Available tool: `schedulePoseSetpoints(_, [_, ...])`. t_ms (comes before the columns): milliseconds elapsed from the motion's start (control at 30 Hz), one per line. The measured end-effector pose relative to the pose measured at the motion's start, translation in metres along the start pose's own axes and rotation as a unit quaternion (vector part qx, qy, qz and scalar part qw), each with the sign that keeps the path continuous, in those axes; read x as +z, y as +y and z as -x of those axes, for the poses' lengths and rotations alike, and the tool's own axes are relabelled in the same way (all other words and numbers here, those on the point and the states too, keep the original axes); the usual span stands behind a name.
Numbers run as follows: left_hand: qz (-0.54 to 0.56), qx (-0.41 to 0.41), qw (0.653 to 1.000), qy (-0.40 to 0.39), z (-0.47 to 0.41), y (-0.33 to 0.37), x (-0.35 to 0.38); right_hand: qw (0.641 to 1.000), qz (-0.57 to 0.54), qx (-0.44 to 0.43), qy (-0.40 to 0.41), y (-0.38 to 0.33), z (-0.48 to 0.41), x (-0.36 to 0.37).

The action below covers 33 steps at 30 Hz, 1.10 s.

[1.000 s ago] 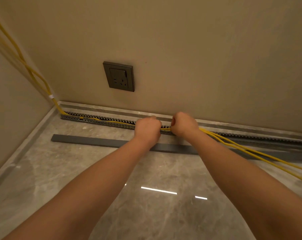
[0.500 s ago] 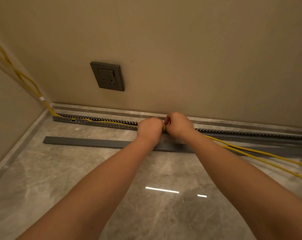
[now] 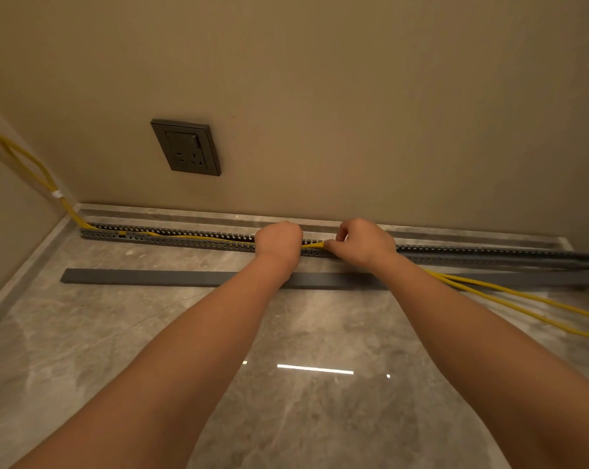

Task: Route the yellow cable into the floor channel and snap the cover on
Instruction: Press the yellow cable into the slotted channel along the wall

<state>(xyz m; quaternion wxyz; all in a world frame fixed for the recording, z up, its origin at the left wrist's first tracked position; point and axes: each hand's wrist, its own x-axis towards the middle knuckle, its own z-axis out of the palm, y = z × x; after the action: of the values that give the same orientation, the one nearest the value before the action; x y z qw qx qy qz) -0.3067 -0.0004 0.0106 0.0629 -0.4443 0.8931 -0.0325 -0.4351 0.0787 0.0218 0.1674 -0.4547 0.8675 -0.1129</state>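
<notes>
While both fists sit on the floor channel (image 3: 184,236), left hand (image 3: 278,239) is curled shut on the yellow cable (image 3: 313,245) & right hand (image 3: 362,243) pinches it just beside. L of hands, cable lies in channel; R of them it trails out over the cover (image 3: 144,277), which lies on floor in front of channel.

We can't read any words or numbers here. The wall socket (image 3: 186,147) has no writing we can make out, and the small white tag (image 3: 57,194) on the yellow cable (image 3: 32,167) is too tiny to read.
</notes>
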Motion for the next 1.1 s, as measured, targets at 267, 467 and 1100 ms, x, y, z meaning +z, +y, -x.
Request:
schedulePoseSetpoints(267, [-0.022,0.005,1.000,0.009,0.002,0.010,-0.001,0.999,-0.035,0.005,-0.003,0.019,0.006,-0.003])
schedulePoseSetpoints(467, [-0.032,0.008,0.999,0.011,0.002,0.013,-0.002,0.998,-0.066,0.004,0.005,0.024,0.001,-0.004])
schedulePoseSetpoints(1100, [0.064,0.138,0.983,0.105,0.001,0.049,0.013,0.990,-0.096,0.096,-0.036,0.022,-0.025,-0.005])
